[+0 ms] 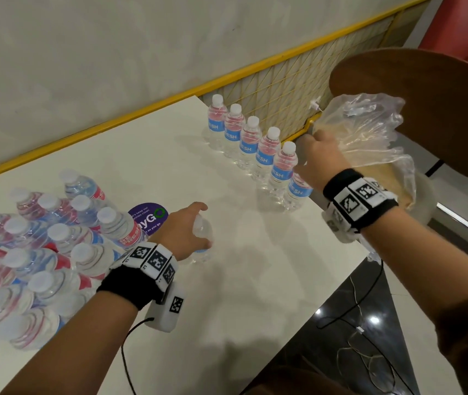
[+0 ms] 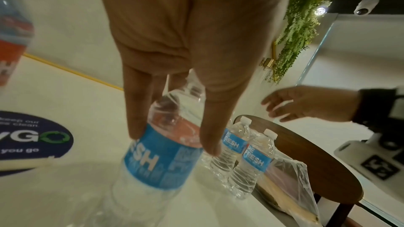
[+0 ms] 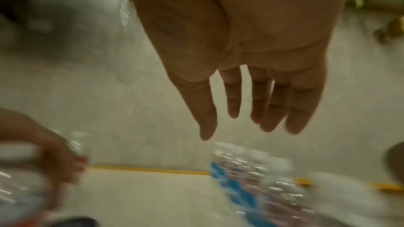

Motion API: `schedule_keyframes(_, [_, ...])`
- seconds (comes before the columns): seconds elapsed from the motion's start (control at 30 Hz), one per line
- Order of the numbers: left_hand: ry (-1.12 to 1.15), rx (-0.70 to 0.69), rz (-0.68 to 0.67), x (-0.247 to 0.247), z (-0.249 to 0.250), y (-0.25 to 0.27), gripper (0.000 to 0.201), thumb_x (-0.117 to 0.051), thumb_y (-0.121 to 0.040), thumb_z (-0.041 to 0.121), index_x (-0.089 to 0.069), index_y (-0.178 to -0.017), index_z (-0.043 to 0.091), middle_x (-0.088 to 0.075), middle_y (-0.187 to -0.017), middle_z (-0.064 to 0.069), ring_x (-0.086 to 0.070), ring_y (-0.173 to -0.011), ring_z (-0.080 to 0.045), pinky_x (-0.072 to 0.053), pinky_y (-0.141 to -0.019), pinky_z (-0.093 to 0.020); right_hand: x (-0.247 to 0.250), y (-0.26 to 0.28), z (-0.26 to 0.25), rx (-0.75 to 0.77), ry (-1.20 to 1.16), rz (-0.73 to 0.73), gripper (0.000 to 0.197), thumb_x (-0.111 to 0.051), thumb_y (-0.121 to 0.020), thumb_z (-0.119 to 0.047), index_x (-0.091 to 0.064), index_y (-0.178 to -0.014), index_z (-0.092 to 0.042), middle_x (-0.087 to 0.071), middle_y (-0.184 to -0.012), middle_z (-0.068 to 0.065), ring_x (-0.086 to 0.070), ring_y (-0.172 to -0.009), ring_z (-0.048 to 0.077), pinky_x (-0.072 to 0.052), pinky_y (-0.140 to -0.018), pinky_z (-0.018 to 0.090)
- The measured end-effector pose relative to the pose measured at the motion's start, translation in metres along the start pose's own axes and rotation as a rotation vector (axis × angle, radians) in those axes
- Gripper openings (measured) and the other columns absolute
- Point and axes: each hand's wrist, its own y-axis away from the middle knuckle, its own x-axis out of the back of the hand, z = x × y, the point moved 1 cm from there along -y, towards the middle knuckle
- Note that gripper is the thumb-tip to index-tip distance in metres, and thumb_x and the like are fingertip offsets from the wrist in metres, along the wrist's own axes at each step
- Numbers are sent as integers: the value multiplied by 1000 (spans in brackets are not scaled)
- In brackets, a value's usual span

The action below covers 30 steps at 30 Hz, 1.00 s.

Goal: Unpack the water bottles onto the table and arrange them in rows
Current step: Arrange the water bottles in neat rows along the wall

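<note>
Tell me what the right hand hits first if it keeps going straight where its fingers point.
Probably the crumpled plastic bag just beyond the right hand, which is open above the bottle row's near end; depth is unclear.

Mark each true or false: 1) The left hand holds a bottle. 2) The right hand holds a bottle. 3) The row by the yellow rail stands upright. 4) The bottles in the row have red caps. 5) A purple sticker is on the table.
1) True: the left hand has its grip around a bottle.
2) False: the right hand is empty, fingers straight, above the row.
3) True: every bottle in the row stands upright.
4) False: the caps are white.
5) True: the sticker lies on the table beside the pack.
</note>
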Motion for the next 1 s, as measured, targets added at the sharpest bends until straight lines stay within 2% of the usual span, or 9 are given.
schedule_keyframes(0.13, [119, -26, 110, -4, 10, -8, 72, -77, -75, 19, -39, -137, 22, -51, -126, -2, -49, -115, -20, -35, -90, -22, -8, 43, -74, 354, -231, -257, 50, -66, -84, -39, -50, -128, -22, -55, -117, 5, -53, -93, 15, -44, -82, 25])
schedule_keyframes(0.2, [140, -37, 126, 1, 8, -8, 72, -75, -76, 19, -39, -137, 22, -49, -130, -2, -49, -120, -21, -40, -98, -29, -21, 53, -101, 452, -213, -369, 54, -64, -84, -42, -46, -132, -25, -54, -115, 5, -54, -93, 17, -46, -84, 29])
schedule_keyframes(0.27, [-22, -56, 199, 20, 0, -5, 66, -72, -78, 22, -41, -136, 23, -45, -135, -2, -45, -124, -23, -41, -101, -38, -33, 57, -118, 499, -164, -417, 55, -62, -85, -41, -44, -135, -26, -53, -113, 7, -55, -97, 23, -45, -85, 32])
schedule_keyframes(0.37, [-368, 41, 340, 64, -23, 5, 54, -64, -82, 23, -45, -133, 24, -40, -138, -3, -36, -127, -26, -43, -96, -41, -46, 49, -130, 496, -70, -444, 45, -60, -88, -26, -48, -131, -22, -54, -113, 11, -55, -103, 29, -47, -85, 36])
schedule_keyframes(0.53, [-588, 351, 149, 96, -66, 9, 42, -63, -82, 27, -54, -122, 20, -53, -123, -7, -54, -111, -28, -49, -92, -40, -44, 23, -139, 483, -33, -384, 31, -59, -85, -23, -62, -113, -12, -64, -105, 13, -60, -97, 31, -50, -77, 34])
schedule_keyframes(0.7, [-631, 304, 44, 96, -73, -3, 38, -61, -86, 16, -57, -124, 13, -59, -126, -7, -57, -114, -24, -47, -91, -31, -34, -27, -144, 436, 15, -326, 32, -59, -87, -24, -63, -116, -10, -64, -114, 11, -57, -107, 28, -46, -87, 33])
schedule_keyframes(0.8, [-568, 273, 53, 98, -67, -12, 21, -62, -83, 16, -66, -103, 11, -66, -110, -6, -62, -95, -24, -52, -76, -31, -29, -73, -146, 389, 48, -292, 36, -58, -88, -21, -59, -124, -13, -59, -124, 10, -52, -116, 28, -41, -93, 32])
schedule_keyframes(0.87, [-549, 214, 48, 97, -58, -20, 13, -57, -85, 13, -67, -92, 9, -68, -101, -7, -61, -85, -22, -46, -68, -27, -27, -102, -148, 360, 76, -281, 38, -58, -88, -19, -58, -126, -15, -56, -128, 10, -50, -119, 28, -40, -96, 33])
schedule_keyframes(1.0, [-459, 115, 136, 85, -38, -38, 19, -56, -88, 14, -64, -105, 8, -61, -113, -8, -58, -106, -24, -44, -84, -28, -24, -149, -153, 300, 81, -263, 43, -67, -83, -12, -60, -126, -17, -55, -129, 13, -51, -119, 29, -42, -94, 32])
